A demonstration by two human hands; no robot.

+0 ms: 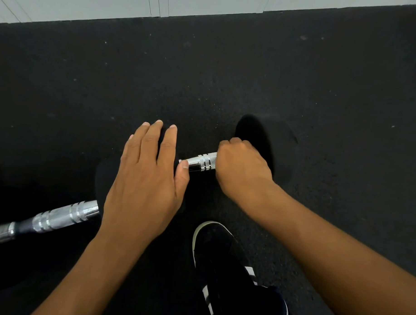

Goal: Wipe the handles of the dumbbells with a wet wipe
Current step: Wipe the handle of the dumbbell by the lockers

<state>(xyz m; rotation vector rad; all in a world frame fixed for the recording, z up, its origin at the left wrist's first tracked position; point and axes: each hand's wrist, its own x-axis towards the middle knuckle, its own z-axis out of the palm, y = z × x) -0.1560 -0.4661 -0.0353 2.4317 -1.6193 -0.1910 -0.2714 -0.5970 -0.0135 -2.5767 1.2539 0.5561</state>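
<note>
While the right hand (241, 164) is fisted around the chrome handle (202, 162) of a dumbbell lying on the black floor (205, 74), the left hand (146, 176) lies flat, fingers spread, over its left weight. Wipe not visible. A second dumbbell handle (58, 219) lies lower left, beside a black shoe (222, 264).

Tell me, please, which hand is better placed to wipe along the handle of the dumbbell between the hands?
The right hand: it is already closed around the chrome handle at its right end. The left hand lies flat and open over the dumbbell's left head. No wipe is visible.
</note>
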